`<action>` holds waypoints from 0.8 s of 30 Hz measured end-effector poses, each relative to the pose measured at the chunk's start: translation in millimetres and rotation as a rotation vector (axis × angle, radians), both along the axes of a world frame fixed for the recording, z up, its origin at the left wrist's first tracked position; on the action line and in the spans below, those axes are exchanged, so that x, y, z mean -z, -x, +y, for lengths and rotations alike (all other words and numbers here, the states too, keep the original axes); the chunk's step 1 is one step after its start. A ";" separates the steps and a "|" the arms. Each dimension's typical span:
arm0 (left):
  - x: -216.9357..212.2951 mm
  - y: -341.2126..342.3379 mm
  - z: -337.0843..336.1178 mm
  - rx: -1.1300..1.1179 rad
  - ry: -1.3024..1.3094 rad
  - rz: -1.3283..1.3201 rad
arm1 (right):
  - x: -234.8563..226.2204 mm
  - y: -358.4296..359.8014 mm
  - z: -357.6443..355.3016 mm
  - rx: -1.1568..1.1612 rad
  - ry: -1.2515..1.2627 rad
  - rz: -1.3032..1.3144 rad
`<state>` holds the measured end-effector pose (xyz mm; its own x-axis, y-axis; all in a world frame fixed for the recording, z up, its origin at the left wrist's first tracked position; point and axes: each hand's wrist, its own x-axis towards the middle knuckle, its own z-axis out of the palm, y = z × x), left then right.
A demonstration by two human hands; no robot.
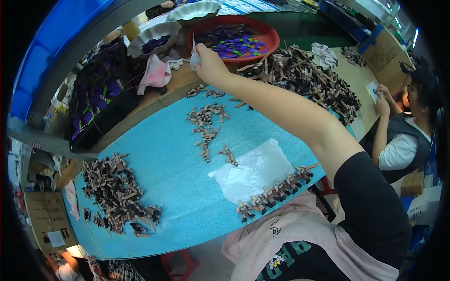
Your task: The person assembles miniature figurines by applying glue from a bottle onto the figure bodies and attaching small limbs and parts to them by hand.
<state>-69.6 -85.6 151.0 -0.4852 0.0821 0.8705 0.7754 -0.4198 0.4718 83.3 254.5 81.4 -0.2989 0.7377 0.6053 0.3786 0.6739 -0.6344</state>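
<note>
My right hand [211,64] reaches far across the table, its arm stretched over the work surface. Its fingers are closed around a small translucent squeeze bottle [195,61] with a thin pointed tip turned upward. Behind the hand stands a red basin [273,40] holding purple, black and green pieces. Below the arm, a loose group of small striped figure parts [204,122] lies on the blue table mat [164,182]. Nearer to me, several small figures [272,193] form a row along the edge of a clear plastic sheet [253,169]. My left hand is not in view.
Heaps of figure parts lie at the left [112,194] and at the far right [304,79]. A black tray [112,110] of purple pieces and a pink cloth [154,74] sit beyond the mat. At the right, a co-worker [408,126] handles something small.
</note>
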 end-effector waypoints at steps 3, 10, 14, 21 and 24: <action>8.6 3.2 -15.4 -0.040 0.008 -0.020 | 15.0 16.9 9.0 0.033 0.026 -0.139; 31.4 -0.9 -40.0 -0.064 0.035 -0.071 | 27.0 7.6 6.0 0.047 0.006 -0.097; 46.2 -14.3 -50.1 -0.083 0.043 -0.112 | 19.0 -26.5 -61.5 0.067 -0.131 -0.090; 56.4 -37.1 -54.9 -0.069 0.062 -0.117 | 19.5 -80.6 -176.0 -0.183 0.337 -0.821; 19.0 -69.2 -30.5 -0.088 0.085 -0.123 | 36.6 -66.4 -181.3 -0.184 0.287 -0.903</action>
